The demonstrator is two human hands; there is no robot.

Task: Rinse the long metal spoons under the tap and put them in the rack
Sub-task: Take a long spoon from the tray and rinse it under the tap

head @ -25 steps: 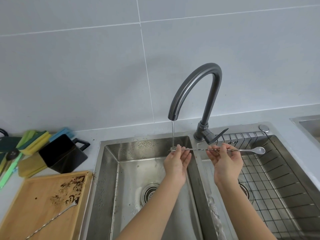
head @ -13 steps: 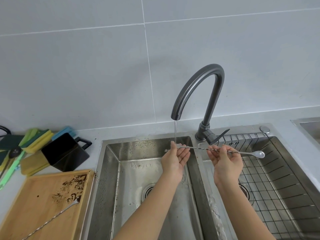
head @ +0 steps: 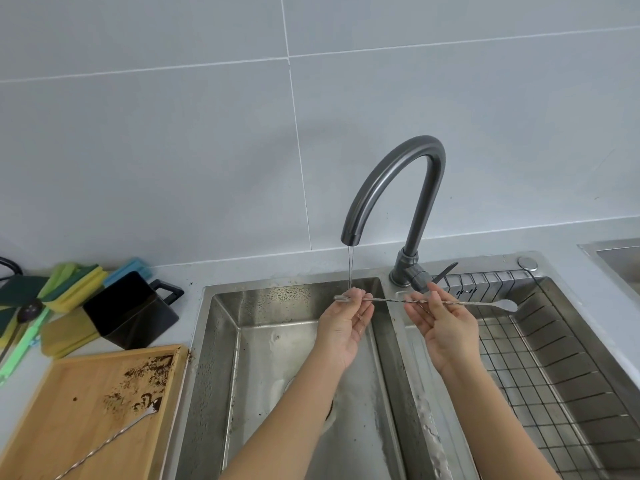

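You held the long spoon (head: 391, 301) level under the tap (head: 391, 188): left hand (head: 346, 323) pinched its forked end in the stream, right hand (head: 446, 323) pinched mid-handle, bowl over the rack (head: 554, 358).

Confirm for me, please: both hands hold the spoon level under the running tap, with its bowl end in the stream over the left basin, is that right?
Not quite. The head view shows the spoon's forked handle end in the stream from the tap, at the left hand; its bowl points right, past the right hand, over the rack. The rest is right.
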